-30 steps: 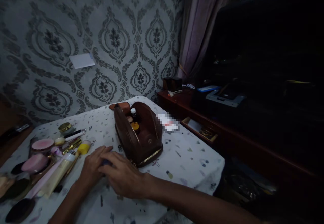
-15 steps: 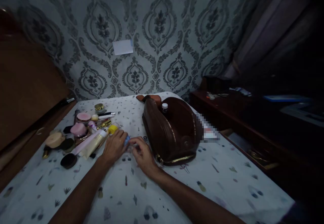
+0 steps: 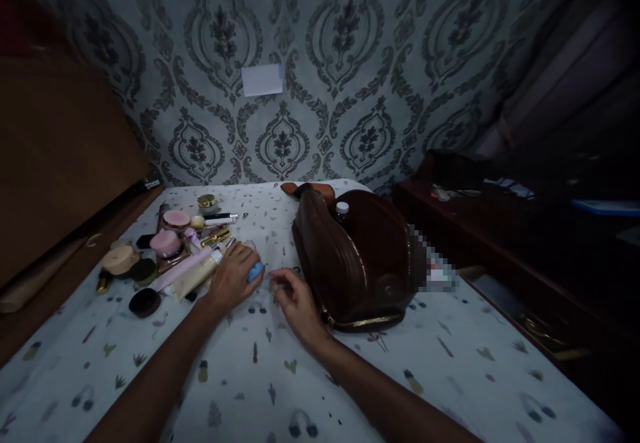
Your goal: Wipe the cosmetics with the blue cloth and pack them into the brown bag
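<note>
Your left hand (image 3: 231, 277) pinches a small blue item (image 3: 255, 271), light and slippery; grip its sides. Right hand (image 3: 296, 299) rests half-curled, empty.

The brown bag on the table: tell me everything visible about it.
The brown bag looks like glossy leather, dome-shaped, with gold zip lines and a snap on its near end. It stands upright on the patterned tablecloth, open at the top, where a white-capped bottle pokes out. The right hand lies just beside it; contact is unclear.

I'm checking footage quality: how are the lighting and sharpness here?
Head view: dim overall, the right side nearly black; the left hand, right hand and brown bag stay readable; a pixelated patch beside the bag; the wallpaper bows at the edges.
</note>
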A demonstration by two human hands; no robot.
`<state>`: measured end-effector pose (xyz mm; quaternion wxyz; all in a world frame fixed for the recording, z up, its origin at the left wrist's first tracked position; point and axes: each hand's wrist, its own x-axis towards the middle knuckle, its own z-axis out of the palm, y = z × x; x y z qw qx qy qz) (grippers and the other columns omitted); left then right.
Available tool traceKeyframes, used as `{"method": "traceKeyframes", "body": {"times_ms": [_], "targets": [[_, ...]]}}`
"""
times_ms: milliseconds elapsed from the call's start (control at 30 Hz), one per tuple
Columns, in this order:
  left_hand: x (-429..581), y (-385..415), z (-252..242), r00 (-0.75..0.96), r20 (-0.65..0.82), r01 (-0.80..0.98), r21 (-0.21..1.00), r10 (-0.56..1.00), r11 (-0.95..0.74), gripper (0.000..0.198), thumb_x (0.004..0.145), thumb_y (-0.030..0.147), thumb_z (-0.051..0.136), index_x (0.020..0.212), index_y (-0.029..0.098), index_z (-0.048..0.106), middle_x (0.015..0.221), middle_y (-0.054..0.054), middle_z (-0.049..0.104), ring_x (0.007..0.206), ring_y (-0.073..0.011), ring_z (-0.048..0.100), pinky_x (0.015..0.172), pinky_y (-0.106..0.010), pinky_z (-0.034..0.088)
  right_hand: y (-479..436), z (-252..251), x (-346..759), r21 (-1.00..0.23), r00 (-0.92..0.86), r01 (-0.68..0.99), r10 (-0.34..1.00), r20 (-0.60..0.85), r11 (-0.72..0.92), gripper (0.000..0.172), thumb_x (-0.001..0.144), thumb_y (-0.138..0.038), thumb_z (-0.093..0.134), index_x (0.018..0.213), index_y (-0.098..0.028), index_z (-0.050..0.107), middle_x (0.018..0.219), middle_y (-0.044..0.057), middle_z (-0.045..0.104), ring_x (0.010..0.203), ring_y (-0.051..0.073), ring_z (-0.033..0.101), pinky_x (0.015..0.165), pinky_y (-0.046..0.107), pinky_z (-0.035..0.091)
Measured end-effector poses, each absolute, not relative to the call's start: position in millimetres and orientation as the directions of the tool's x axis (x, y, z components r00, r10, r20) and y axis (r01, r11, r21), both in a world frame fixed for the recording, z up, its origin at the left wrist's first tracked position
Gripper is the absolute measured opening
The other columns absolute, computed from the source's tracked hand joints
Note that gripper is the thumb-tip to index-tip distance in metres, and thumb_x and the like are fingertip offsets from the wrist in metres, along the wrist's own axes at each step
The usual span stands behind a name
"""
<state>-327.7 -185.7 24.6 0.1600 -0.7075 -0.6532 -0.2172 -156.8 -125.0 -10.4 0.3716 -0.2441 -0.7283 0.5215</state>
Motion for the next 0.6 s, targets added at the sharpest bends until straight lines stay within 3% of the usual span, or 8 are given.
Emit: {"method": "traceKeyframes", "body": {"times_ms": [67, 133, 200, 300, 400, 600], "targets": [[-323.1, -186.2, 26.6, 0.006, 0.572, 0.989, 0.120, 0.820, -0.091, 0.012, 0.092, 0.026, 0.050, 0.089, 0.019, 0.060, 0.101, -0.011, 0.063, 0.102, -0.0258, 0.057, 0.097, -0.045, 0.047, -123.5, -11.3, -156.4, -0.947, -0.591, -0.026, 0.759, 0.272, 0.319, 0.024, 0.083, -0.021, 0.049, 0.103, -0.018, 0.062, 0.097, 0.008, 0.063, 0.091, 0.020, 0.061, 0.070, 0.030, 0.052], [-321.4, -186.3, 25.3, -0.053, 0.606, 0.986, 0.156, 0.794, -0.053, 0.013, 0.093, 0.028, 0.050, 0.090, 0.018, 0.059, 0.120, -0.015, 0.058, 0.115, -0.0283, 0.053, 0.099, -0.046, 0.046, -122.3, -12.4, -156.2, -0.950, -0.576, -0.024, 0.773, 0.266, 0.310, 0.027, 0.081, -0.019, 0.050, 0.105, -0.018, 0.062, 0.099, 0.008, 0.062, 0.094, 0.021, 0.062, 0.072, 0.031, 0.053], [-321.2, -186.1, 22.3, -0.059, 0.581, 0.984, 0.170, 0.811, -0.050, 0.014, 0.093, 0.029, 0.050, 0.092, 0.018, 0.058, 0.125, -0.016, 0.057, 0.120, -0.0292, 0.052, 0.100, -0.046, 0.045, -121.7, -13.7, -156.3, -0.949, -0.566, -0.021, 0.779, 0.270, 0.314, 0.031, 0.080, -0.017, 0.050, 0.108, -0.019, 0.061, 0.102, 0.008, 0.062, 0.096, 0.021, 0.062, 0.075, 0.031, 0.053], [-320.0, -185.9, 18.6, -0.001, 0.496, 0.976, 0.189, 0.869, -0.106, 0.015, 0.093, 0.029, 0.050, 0.098, 0.018, 0.059, 0.112, -0.013, 0.065, 0.107, -0.0272, 0.059, 0.092, -0.043, 0.050, -122.0, -14.6, -156.8, -0.943, -0.565, -0.017, 0.775, 0.283, 0.332, 0.032, 0.079, -0.016, 0.051, 0.110, -0.020, 0.060, 0.105, 0.007, 0.062, 0.098, 0.020, 0.063, 0.078, 0.031, 0.053], [-317.6, -185.9, 18.2, 0.005, 0.507, 0.960, 0.240, 0.862, -0.147, 0.017, 0.093, 0.029, 0.049, 0.101, 0.019, 0.059, 0.103, -0.010, 0.068, 0.101, -0.0260, 0.062, 0.088, -0.042, 0.050, -123.4, -13.5, -156.3, -0.929, -0.575, -0.010, 0.758, 0.308, 0.370, 0.032, 0.080, -0.016, 0.051, 0.111, -0.020, 0.058, 0.107, 0.007, 0.061, 0.097, 0.018, 0.063, 0.080, 0.031, 0.053], [-316.6, -184.4, 19.8, -0.181, 0.518, 0.878, 0.468, 0.836, -0.099, 0.017, 0.093, 0.033, 0.047, 0.098, 0.020, 0.056, 0.103, -0.009, 0.067, 0.098, -0.0238, 0.063, 0.087, -0.039, 0.051, -129.3, -11.2, -154.4, -0.908, -0.609, 0.028, 0.728, 0.316, 0.418, 0.039, 0.079, -0.013, 0.052, 0.118, -0.020, 0.054, 0.108, 0.008, 0.060, 0.099, 0.019, 0.062, 0.078, 0.031, 0.053]]}}
